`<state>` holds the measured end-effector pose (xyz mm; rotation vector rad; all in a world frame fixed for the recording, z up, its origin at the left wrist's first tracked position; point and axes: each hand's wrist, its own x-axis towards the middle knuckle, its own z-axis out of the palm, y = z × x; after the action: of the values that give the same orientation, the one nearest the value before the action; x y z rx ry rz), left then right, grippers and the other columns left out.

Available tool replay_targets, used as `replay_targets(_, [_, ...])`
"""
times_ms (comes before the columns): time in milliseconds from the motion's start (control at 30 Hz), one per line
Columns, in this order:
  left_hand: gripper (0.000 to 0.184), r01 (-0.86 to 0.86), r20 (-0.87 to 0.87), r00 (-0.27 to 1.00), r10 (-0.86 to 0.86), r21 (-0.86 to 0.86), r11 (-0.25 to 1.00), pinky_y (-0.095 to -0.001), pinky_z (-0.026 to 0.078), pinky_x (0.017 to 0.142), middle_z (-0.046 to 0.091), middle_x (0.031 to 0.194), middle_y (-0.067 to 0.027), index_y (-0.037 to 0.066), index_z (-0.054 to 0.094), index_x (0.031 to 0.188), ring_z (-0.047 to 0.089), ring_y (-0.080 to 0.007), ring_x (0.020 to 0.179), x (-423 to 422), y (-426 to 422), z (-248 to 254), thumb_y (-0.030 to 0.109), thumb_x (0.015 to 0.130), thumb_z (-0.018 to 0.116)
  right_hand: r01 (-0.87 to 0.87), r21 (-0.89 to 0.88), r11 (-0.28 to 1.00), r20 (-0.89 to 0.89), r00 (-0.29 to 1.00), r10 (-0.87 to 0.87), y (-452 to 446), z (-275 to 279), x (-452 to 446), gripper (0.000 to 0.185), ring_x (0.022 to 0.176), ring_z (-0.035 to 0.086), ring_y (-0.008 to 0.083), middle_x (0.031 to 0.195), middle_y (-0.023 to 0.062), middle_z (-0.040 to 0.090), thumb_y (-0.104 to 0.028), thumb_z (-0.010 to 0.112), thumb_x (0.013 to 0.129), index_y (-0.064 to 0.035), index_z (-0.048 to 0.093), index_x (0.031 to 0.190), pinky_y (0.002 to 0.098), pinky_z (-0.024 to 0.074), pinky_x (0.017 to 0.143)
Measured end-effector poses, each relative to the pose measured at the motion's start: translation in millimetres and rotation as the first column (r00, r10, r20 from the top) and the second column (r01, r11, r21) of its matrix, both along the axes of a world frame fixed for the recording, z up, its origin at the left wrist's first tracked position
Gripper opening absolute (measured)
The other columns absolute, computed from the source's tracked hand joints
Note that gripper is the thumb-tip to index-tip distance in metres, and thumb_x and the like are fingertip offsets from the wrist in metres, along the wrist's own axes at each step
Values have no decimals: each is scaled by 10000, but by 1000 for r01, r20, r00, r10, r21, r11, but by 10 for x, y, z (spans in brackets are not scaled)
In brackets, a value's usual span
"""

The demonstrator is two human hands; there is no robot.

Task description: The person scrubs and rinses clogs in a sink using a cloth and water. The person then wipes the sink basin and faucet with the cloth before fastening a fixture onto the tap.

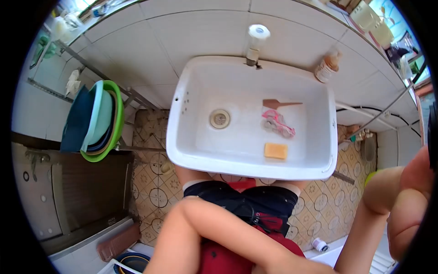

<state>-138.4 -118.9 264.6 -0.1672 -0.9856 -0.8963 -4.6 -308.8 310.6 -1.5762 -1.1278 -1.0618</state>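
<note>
Close to the camera at the right edge, my right hand (408, 212) is raised with its visible fingers bent inward. Whatever it grips is cut off by the frame. A black object (432, 132) shows just above it. My left arm (219, 223) crosses in front of my red top, and only the back of my left hand (312, 267) appears at the bottom edge; its fingers are hidden. Before me stands a white sink (251, 171). In it lie a brown flat-ended brush or comb (276, 103), a pink and clear pair of goggles (278, 123) and a yellow soap bar (276, 151).
A tap (253, 48) rises at the sink's back, with a pump bottle (326, 68) on the back right corner. Several basins (114, 123) hang on a metal rack at left. Right of me, a small white jar (320, 245) lies on its side. Patterned tiles (153, 196) cover the floor.
</note>
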Motion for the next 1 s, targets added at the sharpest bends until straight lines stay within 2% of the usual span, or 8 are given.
replay_targets(133, [318,-591,363,802,475,358,723,-354,383,972,574,1150,-152,6,614,1094,528,-243,1099,549,792,-743,235,938,458,4,-38,999,-18,1000,-4,114,-81,37,415,1058,574,287,1212,204,544,-92,578,854,45,473,1232,402,444,938])
replay_targets(233, [273,-784,696,467,546,611,-108,-350,401,940,583,1098,-153,4,606,1067,550,-259,1052,512,1388,-1088,187,874,547,19,-81,997,-64,998,-24,281,-188,128,405,1051,578,285,1207,205,547,-84,575,856,48,476,1227,399,446,935])
replay_targets(333, [260,-701,983,74,170,172,-692,-343,420,905,586,1049,-148,17,594,1056,566,-267,1007,606,1854,-1320,109,816,632,50,-129,990,-139,988,-69,535,-409,310,396,1045,582,282,1202,205,550,-75,572,859,51,479,1222,397,448,933])
replay_targets(500, [243,-563,975,-84,207,125,-817,-338,406,931,593,1071,-141,-10,590,1041,557,-244,1037,688,2252,-1393,45,806,617,-51,-176,983,-501,864,-45,892,-1166,686,322,1007,610,255,1187,192,571,-53,519,897,52,513,1201,361,468,905])
replay_targets(667, [394,-723,733,-528,430,-121,-680,-411,244,1085,391,1328,-164,41,402,1261,368,-288,1260,919,2346,-568,223,911,420,-121,-177,977,-200,976,85,670,-584,602,370,1046,586,274,1214,203,547,-142,496,918,60,485,1228,375,453,921])
replay_targets(767, [496,-884,916,-172,363,19,-467,-404,134,1140,229,1475,-142,106,237,1391,224,-266,1379,1195,2676,-321,362,970,295,-135,-212,968,-168,981,100,624,-386,622,366,1045,585,272,1210,199,548,-144,493,919,59,487,1224,372,450,922])
replay_targets(900, [420,-679,989,141,-47,62,-732,-352,405,983,536,1250,-168,-37,516,1235,517,-249,1155,1556,2080,-519,207,896,566,-142,-241,960,-147,983,108,577,-276,590,360,1045,582,268,1204,194,549,-145,489,920,56,490,1218,368,447,923])
replay_targets(1000, [439,-535,978,30,-207,-159,-830,-368,439,940,582,1166,-178,-13,554,1169,545,-277,1089,1540,1795,-694,192,805,685,-109,-243,964,-133,988,78,510,-220,569,356,1044,580,265,1200,190,550,-147,486,921,55,492,1214,365,444,924])
